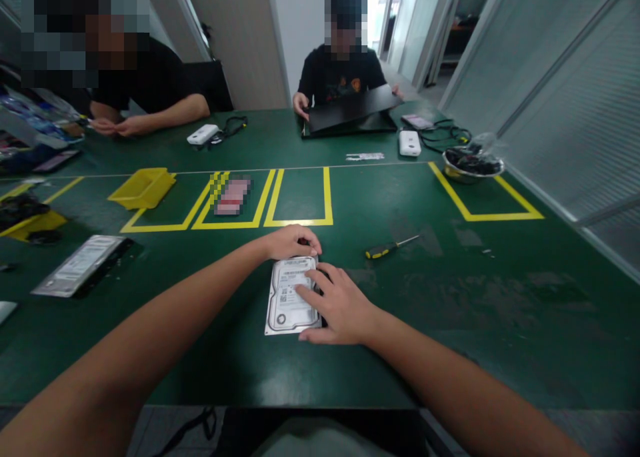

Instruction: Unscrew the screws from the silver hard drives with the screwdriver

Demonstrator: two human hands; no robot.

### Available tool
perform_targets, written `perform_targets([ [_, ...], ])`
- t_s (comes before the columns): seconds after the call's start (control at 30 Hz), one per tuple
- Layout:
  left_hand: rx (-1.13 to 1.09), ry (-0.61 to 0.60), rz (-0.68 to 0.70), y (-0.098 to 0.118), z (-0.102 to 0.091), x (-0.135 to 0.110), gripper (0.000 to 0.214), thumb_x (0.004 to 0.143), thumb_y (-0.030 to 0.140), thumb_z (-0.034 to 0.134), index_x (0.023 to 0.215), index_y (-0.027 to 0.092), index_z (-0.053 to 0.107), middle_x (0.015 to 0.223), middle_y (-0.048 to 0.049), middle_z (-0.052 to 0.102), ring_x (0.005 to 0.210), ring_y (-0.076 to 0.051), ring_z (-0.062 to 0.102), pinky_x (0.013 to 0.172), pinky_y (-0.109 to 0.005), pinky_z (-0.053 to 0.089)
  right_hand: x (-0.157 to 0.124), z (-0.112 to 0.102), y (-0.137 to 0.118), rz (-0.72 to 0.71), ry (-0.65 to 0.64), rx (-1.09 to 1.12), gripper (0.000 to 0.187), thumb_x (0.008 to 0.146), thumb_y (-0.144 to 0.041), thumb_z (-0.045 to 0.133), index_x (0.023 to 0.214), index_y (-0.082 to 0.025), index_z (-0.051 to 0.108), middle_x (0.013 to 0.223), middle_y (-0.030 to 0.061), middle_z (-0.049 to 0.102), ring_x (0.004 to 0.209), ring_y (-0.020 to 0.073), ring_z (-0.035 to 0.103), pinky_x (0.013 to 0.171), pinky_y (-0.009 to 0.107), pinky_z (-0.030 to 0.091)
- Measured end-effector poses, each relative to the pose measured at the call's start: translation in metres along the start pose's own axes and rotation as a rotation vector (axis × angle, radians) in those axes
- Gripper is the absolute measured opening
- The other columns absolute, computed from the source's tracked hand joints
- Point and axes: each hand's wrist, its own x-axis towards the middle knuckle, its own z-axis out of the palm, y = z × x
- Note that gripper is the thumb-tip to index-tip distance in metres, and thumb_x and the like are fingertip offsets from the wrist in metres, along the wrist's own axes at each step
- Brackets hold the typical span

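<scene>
Hard drive (286,314): lay label-up on the green table (350,380), directly before the person, between the two hands.
Left hand (293,242): wrist bent over the far edge, fingers curled in at the far right corner; couldn't say if they gripped anything.
Right hand (345,307): fingers spread wide, laid across the drive's right side, two tips on the label, thumb by the near edge.
Hidden: most of the right edge, under the right hand; far right corner, behind left fingers.
Hard to make out: small dark-red spot under the left fingers; label print too small to read.
Screwdriver (391,247): lay right of the drive, well apart.
Cut off: white item (6,312), left frame edge.
</scene>
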Motion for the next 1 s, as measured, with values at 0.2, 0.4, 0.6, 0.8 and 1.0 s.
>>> perform_targets([
  [0.2,0.060,-0.010,0.018,0.0019,-0.0046,0.0020,0.019,0.083,0.029,0.066,0.093,0.018,0.078,0.093,-0.0046,0.074,0.086,-0.015,0.066,0.079,-0.024,0.046,-0.0014,0.0010,-0.0004,0.004,-0.007,0.007,0.083,0.086,-0.076,0.044,0.143,-0.017,0.049,0.145,0.0207,0.044,0.131,0.0415,0.034,0.102,0.058,0.037],
  [0.4,0.027,-0.055,-0.032,0.0032,-0.0071,0.0054,0.019,0.080,0.027,0.068,0.092,0.018,0.079,0.089,-0.0036,0.075,0.081,-0.015,0.066,0.073,-0.023,0.046,-0.0009,0.0020,0.0004,0.005,-0.010,0.010,0.083,0.086,-0.077,0.044,0.144,-0.017,0.048,0.145,0.0201,0.045,0.131,0.0415,0.034,0.103,0.058,0.037],
  [0.6,-0.079,-0.092,-0.129,0.0060,-0.0069,0.0064,0.024,0.077,0.028,0.068,0.092,0.012,0.077,0.078,-0.0041,0.073,0.070,-0.014,0.063,0.063,-0.022,0.045,-0.0013,0.0010,0.0003,0.006,-0.008,0.008,0.084,0.085,-0.077,0.043,0.143,-0.017,0.049,0.146,0.0202,0.044,0.132,0.0421,0.034,0.102,0.058,0.037],
  [0.8,-0.154,-0.092,-0.194,0.0077,-0.0057,0.0074,0.024,0.072,0.025,0.071,0.091,0.011,0.074,0.076,-0.0047,0.072,0.068,-0.014,0.064,0.062,-0.022,0.047,-0.0007,0.0017,-0.0003,0.007,-0.006,0.010,0.082,0.086,-0.076,0.044,0.143,-0.017,0.049,0.145,0.0200,0.044,0.132,0.0421,0.034,0.102,0.059,0.037],
  [1.0,-0.163,-0.062,-0.204,0.0095,-0.0096,0.0037,0.027,0.073,0.025,0.071,0.096,0.011,0.073,0.082,-0.0058,0.073,0.074,-0.015,0.065,0.066,-0.024,0.049,-0.0010,0.0022,-0.0002,0.007,-0.002,0.021,0.082,0.086,-0.076,0.044,0.143,-0.017,0.049,0.146,0.0207,0.044,0.132,0.0422,0.033,0.104,0.059,0.035],
])
